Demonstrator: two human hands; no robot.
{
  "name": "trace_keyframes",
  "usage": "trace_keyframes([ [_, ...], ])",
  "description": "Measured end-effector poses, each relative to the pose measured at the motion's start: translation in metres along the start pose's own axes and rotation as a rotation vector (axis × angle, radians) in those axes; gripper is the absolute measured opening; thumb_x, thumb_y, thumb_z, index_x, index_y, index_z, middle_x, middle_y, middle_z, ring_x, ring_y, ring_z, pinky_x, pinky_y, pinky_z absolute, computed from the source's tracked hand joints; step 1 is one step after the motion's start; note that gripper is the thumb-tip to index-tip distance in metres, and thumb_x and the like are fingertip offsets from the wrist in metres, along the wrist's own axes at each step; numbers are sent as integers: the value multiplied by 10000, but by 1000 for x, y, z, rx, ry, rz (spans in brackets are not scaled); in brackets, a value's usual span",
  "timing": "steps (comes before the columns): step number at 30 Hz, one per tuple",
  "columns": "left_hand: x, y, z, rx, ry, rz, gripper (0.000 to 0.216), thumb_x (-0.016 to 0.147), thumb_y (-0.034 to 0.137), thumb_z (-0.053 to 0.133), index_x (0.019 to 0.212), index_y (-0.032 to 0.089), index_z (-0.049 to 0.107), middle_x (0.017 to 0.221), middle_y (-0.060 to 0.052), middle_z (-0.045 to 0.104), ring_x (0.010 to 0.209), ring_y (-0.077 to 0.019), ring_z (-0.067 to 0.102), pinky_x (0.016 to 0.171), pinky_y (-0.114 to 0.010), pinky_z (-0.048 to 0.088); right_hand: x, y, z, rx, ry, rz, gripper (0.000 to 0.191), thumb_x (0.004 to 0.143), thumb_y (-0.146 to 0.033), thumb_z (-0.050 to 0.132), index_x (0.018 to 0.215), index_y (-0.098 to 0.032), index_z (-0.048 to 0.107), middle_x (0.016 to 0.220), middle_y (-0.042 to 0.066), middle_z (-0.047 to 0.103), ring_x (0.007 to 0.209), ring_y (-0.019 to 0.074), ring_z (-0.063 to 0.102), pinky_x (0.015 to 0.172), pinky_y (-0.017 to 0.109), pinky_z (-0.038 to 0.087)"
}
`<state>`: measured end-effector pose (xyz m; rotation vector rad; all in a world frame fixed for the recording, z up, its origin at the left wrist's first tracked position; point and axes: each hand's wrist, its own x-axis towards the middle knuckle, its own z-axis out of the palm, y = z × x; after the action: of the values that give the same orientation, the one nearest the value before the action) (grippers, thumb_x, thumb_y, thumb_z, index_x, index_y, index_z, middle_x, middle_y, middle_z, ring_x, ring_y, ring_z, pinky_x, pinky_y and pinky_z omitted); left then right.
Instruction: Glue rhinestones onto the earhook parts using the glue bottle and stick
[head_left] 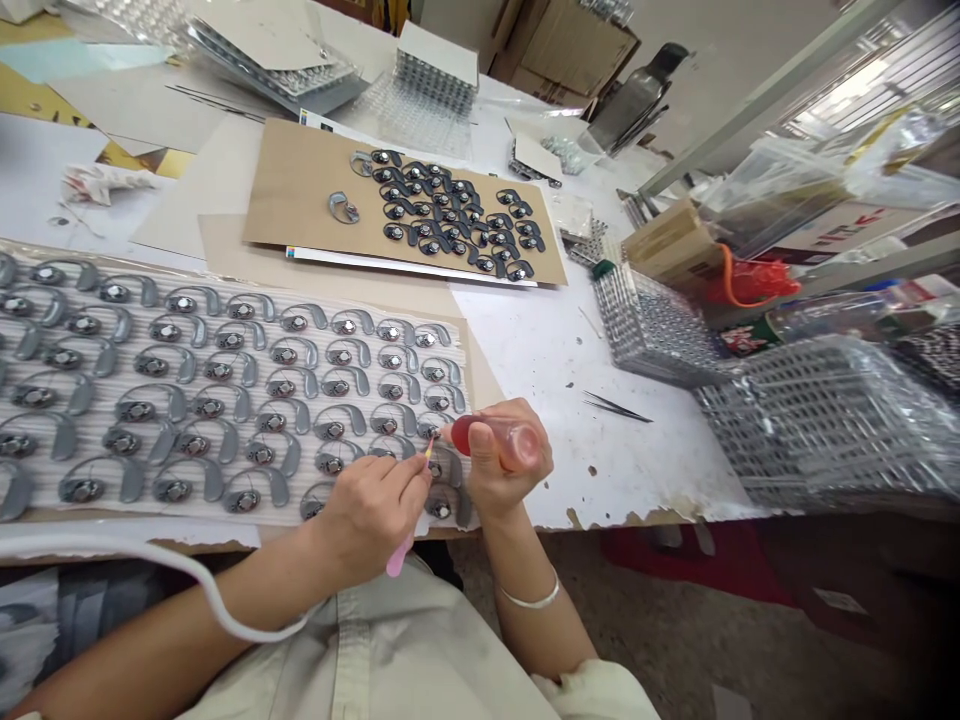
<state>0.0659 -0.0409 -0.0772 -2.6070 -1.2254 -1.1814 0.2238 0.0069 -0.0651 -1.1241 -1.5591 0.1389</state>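
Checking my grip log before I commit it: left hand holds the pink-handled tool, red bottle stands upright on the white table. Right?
Not quite: the red bottle isn't standing on the white table; the right hand holds it, tilted, as the head view shows. The left hand does hold the pink-handled tool.

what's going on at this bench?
A person is working over a ridged white sheet set with rows of grey hook-shaped pieces. The left hand grips a slim pink-handled tool, its tip near a piece at the sheet's right side. The right hand holds a small bottle with red contents, tilted toward that spot; contact isn't clear. Beyond, darker pieces are grouped on brown cardboard. Tweezers lie on the table to the right.
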Motion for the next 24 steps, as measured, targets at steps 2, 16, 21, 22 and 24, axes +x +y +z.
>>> trace_keyframes([
  [2, 0, 0, 0, -8, 2, 3, 116, 837, 37, 517, 791, 122, 581, 884, -100, 711, 601, -143, 606, 540, -278, 486, -1, 0, 0, 5, 10, 10, 109, 794, -293, 634, 785, -201, 576, 691, 3, 581, 600, 151, 565, 539, 308, 460],
  [16, 3, 0, -3, -18, 6, 0, 119, 845, 31, 528, 770, 113, 572, 858, -91, 716, 613, -143, 629, 557, -266, 500, -4, 3, 0, -1, 27, 10, 118, 790, -297, 640, 774, -201, 573, 688, 7, 584, 594, 153, 575, 544, 316, 484],
  [21, 0, -2, 0, -41, -10, -5, 108, 843, 32, 512, 816, 106, 587, 890, -100, 714, 650, -155, 642, 577, -272, 506, -2, 1, 1, -24, 39, 1, 136, 802, -292, 630, 727, -200, 562, 670, 4, 581, 579, 150, 574, 534, 314, 488],
  [22, -1, -2, 1, -45, -12, -9, 101, 839, 34, 518, 821, 104, 587, 894, -102, 713, 652, -157, 642, 582, -274, 508, -2, 0, 1, -36, 39, -7, 142, 804, -294, 628, 723, -199, 560, 668, 3, 580, 577, 147, 570, 532, 311, 485],
  [24, -2, -2, 1, -47, -14, -10, 91, 831, 34, 525, 834, 100, 588, 896, -103, 714, 648, -161, 643, 578, -278, 511, -1, -1, 1, -43, 46, -27, 151, 809, -289, 624, 713, -197, 554, 655, -2, 573, 572, 139, 559, 526, 300, 475],
])
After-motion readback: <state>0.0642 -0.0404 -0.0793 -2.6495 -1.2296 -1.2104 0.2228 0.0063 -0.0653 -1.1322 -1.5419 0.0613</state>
